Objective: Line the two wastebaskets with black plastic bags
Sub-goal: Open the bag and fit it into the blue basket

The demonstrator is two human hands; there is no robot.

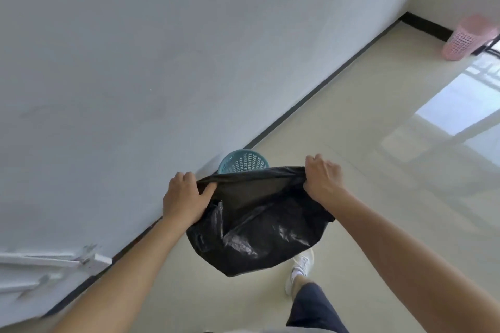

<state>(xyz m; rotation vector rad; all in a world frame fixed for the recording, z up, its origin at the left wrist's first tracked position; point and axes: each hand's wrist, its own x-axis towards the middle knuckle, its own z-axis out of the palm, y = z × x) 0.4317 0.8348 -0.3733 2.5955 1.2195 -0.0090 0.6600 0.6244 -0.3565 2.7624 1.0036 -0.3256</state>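
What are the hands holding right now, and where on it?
Both hands, left and right, hold the black bag by opposite sides of its open rim.

The crinkled black plastic bag, stretched between the fingers, hid the lower part of the round blue perforated plastic wastebasket beyond them. The pink lattice plastic wastebasket was blurred and clipped by the right edge.

A glossy, pale cream floor meets a white wall along a dark baseboard. A blue mesh wastebasket stands on it close to the wall. A pink mesh wastebasket stands well apart in the far corner. One foot in a white sneaker rests on the floor.
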